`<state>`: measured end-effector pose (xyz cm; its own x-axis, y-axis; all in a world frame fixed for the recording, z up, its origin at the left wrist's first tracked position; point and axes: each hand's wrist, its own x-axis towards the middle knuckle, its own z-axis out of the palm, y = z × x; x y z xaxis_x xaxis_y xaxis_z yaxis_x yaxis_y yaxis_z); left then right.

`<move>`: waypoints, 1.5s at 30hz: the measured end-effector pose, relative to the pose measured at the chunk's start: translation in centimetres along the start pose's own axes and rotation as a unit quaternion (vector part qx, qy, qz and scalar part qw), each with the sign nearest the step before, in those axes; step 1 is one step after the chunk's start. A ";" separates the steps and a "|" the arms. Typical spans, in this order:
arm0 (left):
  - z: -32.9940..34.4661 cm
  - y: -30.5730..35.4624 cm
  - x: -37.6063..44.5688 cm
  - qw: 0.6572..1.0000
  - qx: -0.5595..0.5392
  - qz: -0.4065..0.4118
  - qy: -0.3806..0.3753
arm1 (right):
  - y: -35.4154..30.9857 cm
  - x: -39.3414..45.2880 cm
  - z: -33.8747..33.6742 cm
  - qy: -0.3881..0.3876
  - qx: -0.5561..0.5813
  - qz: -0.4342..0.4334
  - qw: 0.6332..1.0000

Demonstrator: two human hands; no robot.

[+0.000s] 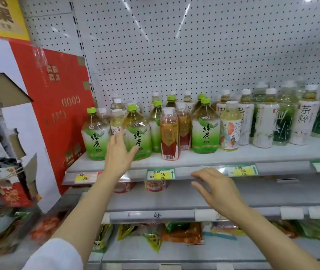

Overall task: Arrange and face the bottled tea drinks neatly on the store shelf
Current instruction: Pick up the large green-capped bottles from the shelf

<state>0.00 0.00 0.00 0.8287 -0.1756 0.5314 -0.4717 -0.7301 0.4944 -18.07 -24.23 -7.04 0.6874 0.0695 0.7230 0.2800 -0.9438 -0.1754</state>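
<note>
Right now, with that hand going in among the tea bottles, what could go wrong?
The left hand reaches between two tightly packed green tea bottles; a nudge could tip neighbours. The red tea bottle stands close to the shelf edge and might fall. The right hand hovers too low to catch it.

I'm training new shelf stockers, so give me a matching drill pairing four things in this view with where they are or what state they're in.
Things:
1. left hand
2. right hand
3. red-brown tea bottle
4. red carton

Places or states:
A. stands left of the shelf
B. open, level with the price rail
C. open, fingers by the green tea bottles
D. at the shelf's front edge, barcode showing

Pairs: 1-C, 2-B, 3-D, 4-A
</note>
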 end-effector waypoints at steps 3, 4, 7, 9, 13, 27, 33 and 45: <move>0.5 0.3 3.5 0.998 -0.020 -0.039 0.036 | 1.0 0.9 0.7 0.002 -0.013 -0.004 1.000; 0.7 0.4 4.9 0.998 -0.020 -0.055 0.027 | 1.1 1.2 0.9 0.000 -0.012 0.003 1.000; 2.2 0.1 8.0 0.995 -0.030 -0.090 -0.005 | 1.7 2.0 1.7 0.010 -0.017 0.006 1.000; 3.1 0.1 8.6 0.993 -0.063 -0.099 0.012 | 1.9 2.7 2.4 0.019 -0.025 0.016 0.999; 3.5 -0.2 7.1 0.978 -0.192 -0.056 0.054 | 1.3 4.6 4.3 0.021 -0.007 0.025 0.999; -8.2 -5.0 1.1 0.891 -0.400 0.041 0.210 | -6.5 14.3 15.0 0.007 0.086 0.017 0.996; -10.6 -10.1 -2.7 0.860 -0.457 -0.054 0.220 | -12.8 21.8 19.9 -0.069 0.279 0.139 0.948; -9.1 -13.8 -7.4 0.859 -0.471 -0.151 0.135 | -18.0 25.9 24.1 -0.022 0.193 0.249 0.949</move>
<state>-2.32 17.34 -4.48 0.9163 0.1803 0.3577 -0.3866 0.1639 0.9076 10.90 2.41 -1.25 0.8234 -0.3329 0.4595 0.1321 -0.6751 -0.7258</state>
